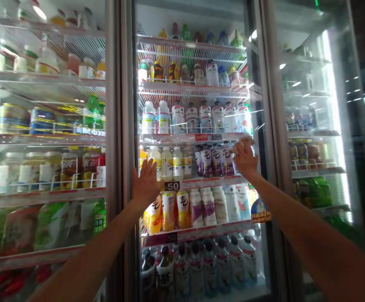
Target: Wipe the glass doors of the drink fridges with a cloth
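My left hand [146, 180] is raised with its fingers stretched out and spread, flat against the glass door [195, 12] near its left edge. Behind that hand, pale yellow drinks [176, 162] line a shelf. Higher and to the right, my right hand [244, 157] is at the glass near the door's right frame, its fingers curled and a little blurred. A pale, crumpled cloth [247, 139] shows at its fingertips; part of it is hidden by the hand. Dark purple bottles [216, 160] stand behind the glass just left of my right hand.
Metal door frames [116, 105] stand on both sides. Another cooler [44, 195] with filled shelves is at the left, and a further glass door [314, 167] at the right. A round sticker [259, 209] is on the middle door's lower right. Orange bottles [183, 209] stand below my hands.
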Motion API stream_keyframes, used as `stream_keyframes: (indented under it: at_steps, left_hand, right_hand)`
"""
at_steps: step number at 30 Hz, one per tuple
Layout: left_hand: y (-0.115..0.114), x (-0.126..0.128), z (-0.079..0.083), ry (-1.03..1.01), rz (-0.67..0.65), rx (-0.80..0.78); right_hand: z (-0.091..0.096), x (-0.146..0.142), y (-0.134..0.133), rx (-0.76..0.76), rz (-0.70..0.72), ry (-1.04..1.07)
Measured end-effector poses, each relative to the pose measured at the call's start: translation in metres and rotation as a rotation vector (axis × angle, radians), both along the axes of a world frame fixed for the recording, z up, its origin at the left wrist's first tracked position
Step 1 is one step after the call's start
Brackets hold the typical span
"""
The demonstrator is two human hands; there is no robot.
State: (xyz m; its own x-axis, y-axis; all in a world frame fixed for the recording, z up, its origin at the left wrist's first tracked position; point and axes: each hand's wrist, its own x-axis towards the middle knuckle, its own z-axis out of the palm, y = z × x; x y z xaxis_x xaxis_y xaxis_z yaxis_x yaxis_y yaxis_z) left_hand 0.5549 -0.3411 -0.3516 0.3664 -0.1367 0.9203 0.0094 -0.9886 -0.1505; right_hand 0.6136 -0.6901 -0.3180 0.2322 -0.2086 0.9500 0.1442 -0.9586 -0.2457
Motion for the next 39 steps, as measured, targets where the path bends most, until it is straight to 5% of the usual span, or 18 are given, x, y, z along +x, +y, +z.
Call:
stream_keyframes:
  at_steps: [2,3,8,10,12,15,17,19,22,25,27,32,34,37,39]
  left_hand:
    - [0.002,0.000,0.004,-0.012,0.009,-0.015]
    - [0.001,-0.001,0.006,-0.009,0.014,-0.025]
    - [-0.004,-0.004,0.013,0.044,0.052,-0.044]
    - [-0.002,-0.005,0.014,0.033,0.058,-0.039]
    - [0.003,-0.005,0.014,0.013,0.059,-0.041]
    - [0.008,-0.004,0.014,0.007,0.060,-0.045]
    - [0.007,-0.004,0.014,0.012,0.061,-0.044]
    - [0.005,-0.004,0.014,0.016,0.060,-0.049]
    - [0.004,-0.005,0.014,0.029,0.067,-0.042]
    - [0.007,-0.006,0.014,0.020,0.076,-0.023]
    - [0.011,-0.005,0.013,0.016,0.070,-0.005]
    - [0.006,-0.005,0.008,0.020,0.028,-0.037]
    - [-0.006,-0.007,0.008,-0.015,-0.047,-0.034]
    - [-0.033,-0.010,0.013,-0.054,-0.243,0.058]
    - [-0.050,-0.007,0.016,-0.010,-0.359,0.108]
  right_hand:
    - [0.004,0.000,-0.007,0.189,-0.052,0.014]
    - [0.005,0.000,0.000,0.162,-0.046,0.012]
    - [0.000,-0.005,0.085,-0.575,0.165,-0.033]
    - [-0.001,-0.006,0.096,-0.741,0.213,-0.019]
    - [0.002,-0.006,0.084,-0.637,0.183,-0.024]
    - [0.013,-0.003,0.061,-0.200,0.065,-0.052]
    - [0.017,-0.003,0.068,-0.101,0.039,-0.057]
    - [0.013,-0.006,0.096,-0.258,0.092,-0.057]
    - [-0.004,-0.012,0.147,-0.695,0.232,-0.063]
    - [-0.014,-0.012,0.157,-0.971,0.304,-0.077]
    - [-0.010,-0.008,0.135,-0.866,0.275,-0.091]
    - [0.008,-0.003,0.090,-0.121,0.112,-0.122]
    - [0.004,-0.005,0.107,-0.226,0.166,-0.114]
    - [-0.012,-0.003,0.150,-0.595,0.338,-0.147]
    - [-0.024,0.001,0.169,-0.636,0.413,-0.200]
